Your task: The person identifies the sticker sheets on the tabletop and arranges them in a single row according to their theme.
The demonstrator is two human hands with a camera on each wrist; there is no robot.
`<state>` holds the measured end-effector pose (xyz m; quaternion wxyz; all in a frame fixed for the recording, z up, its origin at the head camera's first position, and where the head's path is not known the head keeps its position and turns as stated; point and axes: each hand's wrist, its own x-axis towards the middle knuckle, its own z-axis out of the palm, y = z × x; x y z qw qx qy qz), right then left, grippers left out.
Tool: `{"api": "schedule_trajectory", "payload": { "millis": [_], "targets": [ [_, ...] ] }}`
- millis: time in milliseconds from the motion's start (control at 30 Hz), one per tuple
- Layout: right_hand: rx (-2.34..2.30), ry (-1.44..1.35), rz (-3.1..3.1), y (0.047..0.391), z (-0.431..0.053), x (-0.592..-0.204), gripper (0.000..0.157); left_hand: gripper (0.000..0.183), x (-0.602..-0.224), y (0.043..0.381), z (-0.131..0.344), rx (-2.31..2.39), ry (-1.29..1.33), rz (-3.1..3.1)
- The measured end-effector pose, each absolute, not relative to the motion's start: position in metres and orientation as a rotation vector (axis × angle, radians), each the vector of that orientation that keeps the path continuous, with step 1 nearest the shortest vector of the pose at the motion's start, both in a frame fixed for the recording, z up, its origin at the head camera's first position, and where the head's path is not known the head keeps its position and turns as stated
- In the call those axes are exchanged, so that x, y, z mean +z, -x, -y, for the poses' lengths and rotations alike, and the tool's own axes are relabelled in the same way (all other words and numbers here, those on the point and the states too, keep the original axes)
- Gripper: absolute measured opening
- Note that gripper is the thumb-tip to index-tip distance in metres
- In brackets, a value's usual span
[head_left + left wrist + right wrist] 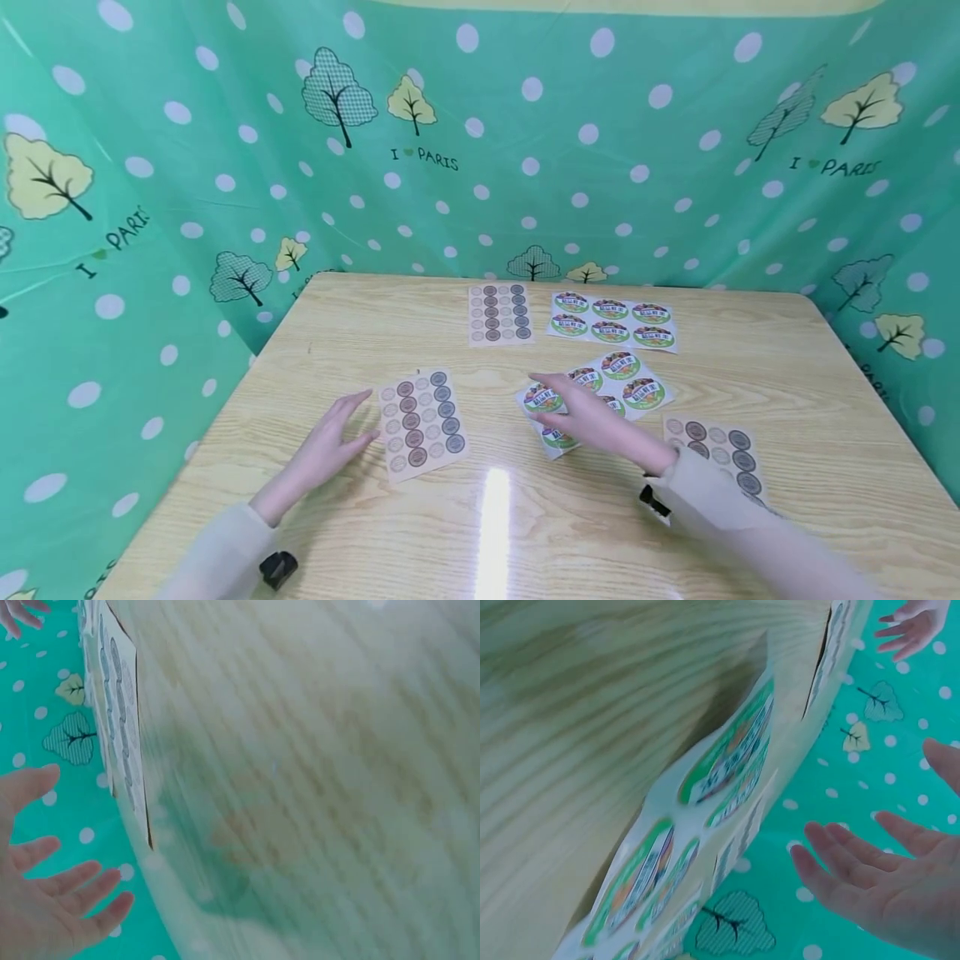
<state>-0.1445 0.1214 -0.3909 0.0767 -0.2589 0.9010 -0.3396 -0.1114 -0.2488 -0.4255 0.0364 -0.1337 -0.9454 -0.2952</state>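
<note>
My left hand (327,446), its fingers spread and relaxed, hovers at the left edge of a sticker sheet (423,425) with columns of brown and grey round stickers. In the left wrist view the left hand (52,900) holds nothing. The right hand (588,417) reaches over a sheet of colourful oval stickers (643,393) and hides part of it. Seen from the right wrist, the right hand (885,877) has loosely extended fingers and an empty palm, apart from the oval sticker sheet (652,847).
At the back of the wooden table (390,325) lie another round-sticker sheet (501,315) and another oval-sticker sheet (612,321). A third round-sticker sheet (720,450) is partly under the right sleeve (720,500). A green dotted curtain (525,167) hangs behind.
</note>
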Motion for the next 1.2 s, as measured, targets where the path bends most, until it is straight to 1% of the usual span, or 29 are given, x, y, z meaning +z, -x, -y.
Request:
{"api": "schedule_trajectory", "payload": {
  "millis": [233,500,900,1200],
  "targets": [
    [-1.16,0.701,-2.566,0.151,-0.099,-0.4,0.055,0.061,-0.431,0.108,0.248,-1.0,0.333,2.883],
    [-1.22,0.722,-2.492,0.153,-0.074,-0.41,0.05,0.056,-0.438,0.11,0.249,-1.136,0.297,2.821],
    [-1.338,0.672,-2.339,0.153,-0.049,-0.424,0.051,0.055,-0.441,0.11,0.244,-1.359,0.126,2.853],
    [-1.353,0.6,-2.272,0.151,-0.035,-0.427,0.054,0.053,-0.443,0.111,0.241,-1.421,0.08,2.884]
  ]
}}
